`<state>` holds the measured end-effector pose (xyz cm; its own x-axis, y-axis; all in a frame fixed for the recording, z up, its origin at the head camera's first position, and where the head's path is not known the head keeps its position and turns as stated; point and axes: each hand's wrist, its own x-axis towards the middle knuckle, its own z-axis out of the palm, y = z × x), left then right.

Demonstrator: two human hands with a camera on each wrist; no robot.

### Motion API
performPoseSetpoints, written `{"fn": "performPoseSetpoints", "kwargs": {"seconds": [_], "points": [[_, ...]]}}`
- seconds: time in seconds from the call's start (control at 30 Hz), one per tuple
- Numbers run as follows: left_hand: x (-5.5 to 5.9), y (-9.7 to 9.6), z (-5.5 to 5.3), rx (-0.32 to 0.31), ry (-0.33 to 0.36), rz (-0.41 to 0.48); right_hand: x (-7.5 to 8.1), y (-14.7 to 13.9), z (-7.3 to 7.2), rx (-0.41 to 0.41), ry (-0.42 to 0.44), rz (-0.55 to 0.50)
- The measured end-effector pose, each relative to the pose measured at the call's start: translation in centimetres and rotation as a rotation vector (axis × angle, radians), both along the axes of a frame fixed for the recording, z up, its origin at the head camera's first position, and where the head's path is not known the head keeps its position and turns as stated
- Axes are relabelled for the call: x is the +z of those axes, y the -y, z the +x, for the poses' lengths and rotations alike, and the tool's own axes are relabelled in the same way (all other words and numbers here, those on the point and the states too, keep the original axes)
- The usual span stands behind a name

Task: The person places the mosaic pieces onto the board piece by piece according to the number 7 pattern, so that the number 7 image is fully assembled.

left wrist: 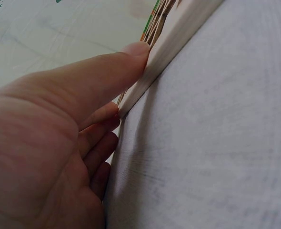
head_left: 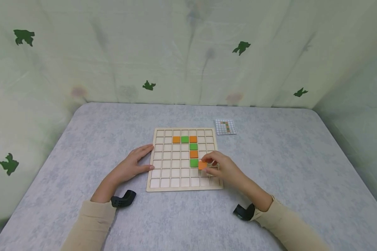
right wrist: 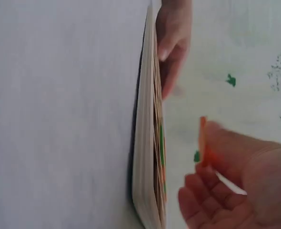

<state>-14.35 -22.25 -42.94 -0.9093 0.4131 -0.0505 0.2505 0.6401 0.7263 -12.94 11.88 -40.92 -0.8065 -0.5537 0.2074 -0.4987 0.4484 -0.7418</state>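
Observation:
A square wooden grid board (head_left: 175, 173) lies on the table. Orange and green square tiles fill a short row near its far side, and a column runs from that row's right end down to a green tile (head_left: 194, 162). Between thumb and fingers, my right hand (head_left: 225, 169) pinches an orange tile (head_left: 202, 165), held just right of that green tile. The right wrist view shows this tile (right wrist: 202, 143) raised off the board. My left hand (head_left: 130, 167) touches the board's left edge, its thumb (left wrist: 133, 50) against the rim and fingers extended.
A small card (head_left: 225, 127) printed with a grid and a coloured pattern lies beyond the board's far right corner. Black wrist devices (head_left: 124, 199) sit at both cuffs. A pale curtain (head_left: 176, 52) with green leaf-like patches hangs behind the table (head_left: 270, 146).

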Motion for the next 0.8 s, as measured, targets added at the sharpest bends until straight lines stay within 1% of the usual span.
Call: {"fn": "performPoseSetpoints", "kwargs": {"seconds": [0.07, 0.13, 0.27, 0.7, 0.8], "points": [[0.1, 0.0, 0.0, -0.002, -0.001, -0.002, -0.6, 0.7, 0.1, -0.008, 0.025, 0.023], [0.1, 0.0, 0.0, -0.005, -0.001, -0.002, -1.1, 1.2, 0.3, -0.015, 0.03, 0.048], [0.1, 0.1, 0.1, -0.002, 0.006, 0.0, -1.9, 1.9, 0.4, 0.003, -0.035, 0.086], [0.0, 0.5, 0.1, 0.001, 0.004, 0.0, -1.5, 2.9, 0.6, -0.013, -0.058, 0.143], [0.0, 0.5, 0.1, -0.001, 0.003, -0.002, -1.3, 2.8, 0.6, -0.01, -0.04, 0.163]]}}
